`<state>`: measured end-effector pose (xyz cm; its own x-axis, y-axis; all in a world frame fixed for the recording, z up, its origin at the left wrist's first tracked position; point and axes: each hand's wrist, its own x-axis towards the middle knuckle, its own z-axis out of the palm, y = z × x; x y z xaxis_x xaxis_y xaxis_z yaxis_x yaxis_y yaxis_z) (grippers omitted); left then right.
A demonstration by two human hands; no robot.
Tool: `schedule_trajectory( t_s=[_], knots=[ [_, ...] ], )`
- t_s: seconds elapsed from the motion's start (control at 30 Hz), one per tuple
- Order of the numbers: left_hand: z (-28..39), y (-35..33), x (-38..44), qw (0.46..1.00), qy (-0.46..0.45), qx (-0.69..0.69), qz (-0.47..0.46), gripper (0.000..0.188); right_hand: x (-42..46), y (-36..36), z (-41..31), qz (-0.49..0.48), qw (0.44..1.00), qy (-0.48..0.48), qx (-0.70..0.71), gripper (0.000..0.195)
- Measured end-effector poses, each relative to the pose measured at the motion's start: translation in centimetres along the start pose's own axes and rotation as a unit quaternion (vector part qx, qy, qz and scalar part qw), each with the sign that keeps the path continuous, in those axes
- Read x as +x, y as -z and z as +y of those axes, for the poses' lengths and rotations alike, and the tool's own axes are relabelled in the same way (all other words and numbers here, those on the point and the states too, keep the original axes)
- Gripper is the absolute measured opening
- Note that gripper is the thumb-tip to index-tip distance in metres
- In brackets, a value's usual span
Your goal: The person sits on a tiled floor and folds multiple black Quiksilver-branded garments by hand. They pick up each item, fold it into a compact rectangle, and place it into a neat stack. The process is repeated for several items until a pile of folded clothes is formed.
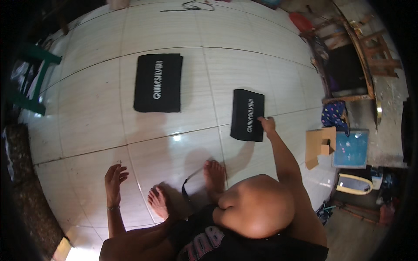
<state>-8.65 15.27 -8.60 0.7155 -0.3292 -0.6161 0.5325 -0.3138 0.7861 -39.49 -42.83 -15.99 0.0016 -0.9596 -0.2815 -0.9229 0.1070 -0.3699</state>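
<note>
My right hand pinches the right edge of a black flat rectangular piece with white Quiksilver lettering, thumb on top. Whether that piece touches the floor I cannot tell. Farther left lies a larger-looking black piece with the same lettering, its edges nearly straight and one top corner notched. My left hand hangs over the tiles at the lower left, fingers loosely curled and holding nothing. A bracelet circles that wrist.
Pale tiles cover the floor. A thin dark strap lies between my feet, and a black cord at the far edge. Left are a green stool and a log. Right stand an open cardboard box and a wooden frame.
</note>
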Motion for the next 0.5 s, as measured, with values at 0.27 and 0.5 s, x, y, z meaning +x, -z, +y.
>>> schedule_trajectory(
  t_s=[0.27,0.5],
  knots=[
    [-1.5,0.6,-0.8,0.999,0.021,0.037,0.004,0.026,-2.6,0.5,-3.3,-0.216,0.948,-0.111,0.205,0.041],
    [-0.6,-1.4,-0.5,0.999,0.002,0.047,-0.016,0.027,-1.5,0.4,-2.5,-0.231,0.949,-0.089,0.193,0.040]
  ],
)
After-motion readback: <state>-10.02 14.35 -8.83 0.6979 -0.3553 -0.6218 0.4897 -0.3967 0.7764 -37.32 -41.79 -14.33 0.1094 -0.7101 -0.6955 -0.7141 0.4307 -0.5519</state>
